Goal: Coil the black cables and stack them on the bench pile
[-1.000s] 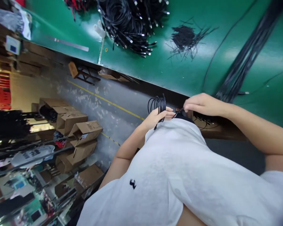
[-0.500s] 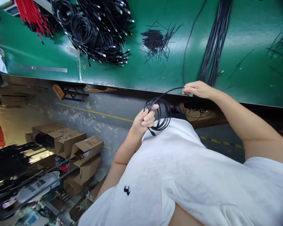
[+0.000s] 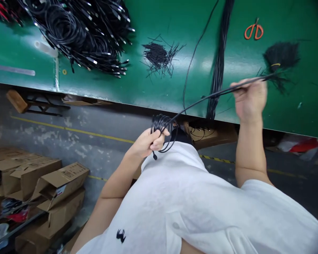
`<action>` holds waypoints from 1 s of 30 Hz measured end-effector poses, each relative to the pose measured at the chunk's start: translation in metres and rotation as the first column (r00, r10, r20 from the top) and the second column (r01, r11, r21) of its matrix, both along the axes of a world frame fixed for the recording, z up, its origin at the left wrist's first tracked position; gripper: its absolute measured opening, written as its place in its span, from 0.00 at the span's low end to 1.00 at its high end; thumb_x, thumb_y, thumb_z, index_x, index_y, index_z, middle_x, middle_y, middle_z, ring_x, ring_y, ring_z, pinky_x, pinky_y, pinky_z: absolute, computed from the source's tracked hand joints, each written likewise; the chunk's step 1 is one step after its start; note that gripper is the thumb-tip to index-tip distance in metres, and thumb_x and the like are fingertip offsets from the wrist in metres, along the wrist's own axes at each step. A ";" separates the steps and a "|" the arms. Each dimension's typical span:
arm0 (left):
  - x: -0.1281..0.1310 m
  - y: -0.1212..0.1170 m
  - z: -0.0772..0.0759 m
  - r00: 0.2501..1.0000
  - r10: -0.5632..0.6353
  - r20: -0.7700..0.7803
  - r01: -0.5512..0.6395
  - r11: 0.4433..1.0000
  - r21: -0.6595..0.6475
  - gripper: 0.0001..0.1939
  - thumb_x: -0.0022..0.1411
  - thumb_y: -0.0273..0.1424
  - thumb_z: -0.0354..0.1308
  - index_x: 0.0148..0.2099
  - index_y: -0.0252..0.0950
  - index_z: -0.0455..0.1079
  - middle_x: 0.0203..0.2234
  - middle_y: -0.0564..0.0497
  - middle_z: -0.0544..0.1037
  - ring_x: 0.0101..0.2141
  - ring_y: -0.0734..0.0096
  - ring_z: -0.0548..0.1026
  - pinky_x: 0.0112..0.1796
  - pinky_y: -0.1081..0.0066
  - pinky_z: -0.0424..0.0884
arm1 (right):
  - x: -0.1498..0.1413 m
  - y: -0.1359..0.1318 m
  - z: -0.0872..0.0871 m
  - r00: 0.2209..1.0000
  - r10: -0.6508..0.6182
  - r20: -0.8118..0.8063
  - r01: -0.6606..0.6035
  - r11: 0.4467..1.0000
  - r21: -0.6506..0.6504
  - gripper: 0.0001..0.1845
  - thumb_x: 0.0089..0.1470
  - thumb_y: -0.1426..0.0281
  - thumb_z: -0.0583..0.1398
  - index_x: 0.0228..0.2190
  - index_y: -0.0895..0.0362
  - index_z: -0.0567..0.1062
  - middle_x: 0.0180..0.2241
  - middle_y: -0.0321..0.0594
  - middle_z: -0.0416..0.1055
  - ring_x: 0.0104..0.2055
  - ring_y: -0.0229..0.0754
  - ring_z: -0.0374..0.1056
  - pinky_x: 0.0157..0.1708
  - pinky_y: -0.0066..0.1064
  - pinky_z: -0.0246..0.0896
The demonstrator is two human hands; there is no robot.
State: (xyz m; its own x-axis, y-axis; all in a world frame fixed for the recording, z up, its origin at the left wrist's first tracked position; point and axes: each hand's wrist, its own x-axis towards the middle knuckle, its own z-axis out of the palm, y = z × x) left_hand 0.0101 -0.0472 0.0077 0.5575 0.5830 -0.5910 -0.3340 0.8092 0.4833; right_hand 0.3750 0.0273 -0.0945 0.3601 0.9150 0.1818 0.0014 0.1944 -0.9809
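A coiled black cable (image 3: pixel 161 122) is gripped by my left hand (image 3: pixel 149 141), fingers wrapped around its loops. One plug end hangs below that hand. From the coil, a length of cable runs up to the right, over the table edge, to my right hand (image 3: pixel 251 98). My right hand is closed on this stretch, slightly blurred by motion. Just beyond it lies a bundle of thin black ties (image 3: pixel 282 56) with a yellow band. A hank of straight black cables (image 3: pixel 219 67) passes beneath the stretched cable.
On the green table (image 3: pixel 137 88) lie a heap of coiled black cables (image 3: pixel 76 35), a pile of short black ties (image 3: pixel 157 54), orange-handled scissors (image 3: pixel 253 31) and a clear ruler-like strip (image 3: pixel 12 69). Cardboard boxes (image 3: pixel 63 176) and a wooden stool (image 3: pixel 17 101) stand on the floor.
My right hand has swung right and away over the table, drawing out a longer stretch of cable. My left hand still holds the coil. The view has shifted right, bringing the scissors into sight.
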 end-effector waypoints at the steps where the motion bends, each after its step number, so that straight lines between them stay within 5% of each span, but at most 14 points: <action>1: 0.003 -0.001 0.001 1.000 -0.024 0.021 0.024 1.000 -0.005 0.14 0.59 0.38 0.67 0.36 0.31 0.74 0.13 0.62 0.56 0.11 0.88 0.51 0.14 0.83 0.52 | 0.003 0.007 0.011 0.998 -0.035 0.043 0.033 0.998 0.045 0.22 0.63 0.47 0.52 0.31 0.52 0.64 0.27 0.34 0.66 0.32 0.37 0.71 0.44 0.40 0.71; 3: -0.001 0.001 0.003 0.998 0.046 0.037 -0.046 0.999 -0.003 0.15 0.62 0.40 0.63 0.33 0.33 0.73 0.12 0.63 0.53 0.10 0.87 0.49 0.13 0.82 0.50 | 0.007 0.017 0.023 0.952 -0.017 0.306 0.021 1.000 -0.011 0.22 0.67 0.50 0.45 0.35 0.52 0.67 0.25 0.35 0.65 0.29 0.37 0.69 0.42 0.41 0.71; 6: -0.030 0.010 0.006 0.910 0.414 -0.032 -0.411 0.909 0.071 0.19 0.71 0.42 0.51 0.32 0.36 0.70 0.12 0.63 0.52 0.09 0.87 0.46 0.12 0.82 0.48 | 0.000 0.019 0.022 0.692 0.297 0.658 -0.114 0.945 -0.306 0.20 0.66 0.55 0.50 0.39 0.56 0.74 0.36 0.46 0.75 0.39 0.44 0.72 0.50 0.45 0.66; 8: -0.058 0.016 0.008 0.758 0.646 -0.085 -0.627 0.759 0.174 0.19 0.74 0.41 0.45 0.36 0.38 0.71 0.13 0.62 0.56 0.09 0.86 0.50 0.12 0.82 0.49 | -0.011 0.010 0.012 0.493 0.580 0.648 -0.282 0.811 -0.512 0.19 0.62 0.56 0.54 0.37 0.56 0.77 0.43 0.49 0.76 0.48 0.49 0.71 0.54 0.45 0.62; 11: -0.097 0.012 0.012 0.574 0.809 -0.128 -0.748 0.582 0.318 0.17 0.75 0.39 0.43 0.46 0.39 0.72 0.16 0.61 0.63 0.12 0.85 0.56 0.15 0.82 0.53 | -0.025 -0.009 -0.009 0.227 0.851 0.473 -0.463 0.521 -0.716 0.20 0.62 0.58 0.51 0.37 0.54 0.78 0.44 0.49 0.77 0.48 0.49 0.72 0.52 0.39 0.65; 12: -0.107 0.008 0.013 0.537 0.832 -0.140 -0.757 0.549 0.356 0.17 0.75 0.39 0.43 0.50 0.40 0.72 0.17 0.60 0.65 0.13 0.85 0.58 0.15 0.81 0.54 | -0.029 -0.014 -0.015 0.179 0.878 0.443 -0.493 0.470 -0.732 0.20 0.63 0.58 0.50 0.38 0.54 0.78 0.44 0.49 0.77 0.48 0.49 0.73 0.50 0.38 0.65; 14: -0.120 -0.002 0.014 0.494 0.853 -0.169 -0.754 0.517 0.406 0.18 0.74 0.39 0.44 0.55 0.42 0.71 0.19 0.59 0.69 0.15 0.84 0.61 0.17 0.81 0.57 | -0.039 -0.022 -0.024 0.131 0.870 0.476 -0.515 0.470 -0.717 0.20 0.63 0.60 0.49 0.40 0.53 0.78 0.45 0.49 0.77 0.47 0.49 0.73 0.47 0.38 0.66; 18: -0.121 -0.016 0.008 0.541 0.798 -0.266 -0.701 0.602 0.383 0.18 0.72 0.38 0.49 0.61 0.46 0.67 0.25 0.58 0.76 0.19 0.84 0.68 0.20 0.82 0.62 | -0.073 -0.036 -0.005 -0.075 0.723 0.687 -0.597 0.519 -0.612 0.20 0.66 0.64 0.48 0.43 0.55 0.78 0.41 0.51 0.78 0.38 0.49 0.74 0.36 0.38 0.64; 20: -0.111 -0.018 0.000 0.633 0.707 -0.316 -0.621 0.707 0.337 0.19 0.69 0.37 0.54 0.60 0.41 0.67 0.28 0.55 0.79 0.22 0.82 0.73 0.23 0.82 0.65 | -0.099 -0.043 0.022 -0.173 0.645 0.744 -0.748 0.406 -0.526 0.21 0.67 0.63 0.48 0.46 0.55 0.77 0.37 0.47 0.78 0.34 0.44 0.73 0.32 0.34 0.61; 23: -0.089 -0.021 -0.015 0.806 0.499 -0.319 -0.407 0.858 0.314 0.22 0.63 0.37 0.63 0.56 0.33 0.69 0.34 0.48 0.82 0.31 0.72 0.80 0.31 0.77 0.74 | -0.145 -0.041 0.065 -0.191 0.579 0.792 -0.897 0.226 -0.381 0.23 0.69 0.60 0.46 0.44 0.55 0.77 0.33 0.42 0.74 0.33 0.38 0.69 0.30 0.28 0.56; 26: -0.068 -0.028 -0.027 0.919 0.287 -0.269 -0.196 0.928 0.318 0.24 0.58 0.41 0.67 0.51 0.30 0.71 0.38 0.41 0.83 0.39 0.62 0.82 0.40 0.68 0.77 | -0.183 -0.022 0.088 -0.162 0.494 0.854 -0.897 0.287 -0.336 0.23 0.69 0.61 0.46 0.38 0.57 0.77 0.30 0.42 0.71 0.30 0.37 0.65 0.27 0.29 0.47; 30: -0.051 -0.034 -0.032 0.965 0.174 -0.197 -0.109 0.948 0.300 0.22 0.58 0.41 0.67 0.47 0.30 0.72 0.36 0.40 0.83 0.38 0.61 0.82 0.44 0.61 0.76 | -0.205 0.002 0.083 -0.143 0.474 0.869 -0.874 0.351 -0.335 0.21 0.68 0.62 0.48 0.34 0.58 0.77 0.31 0.42 0.70 0.31 0.38 0.63 0.27 0.29 0.44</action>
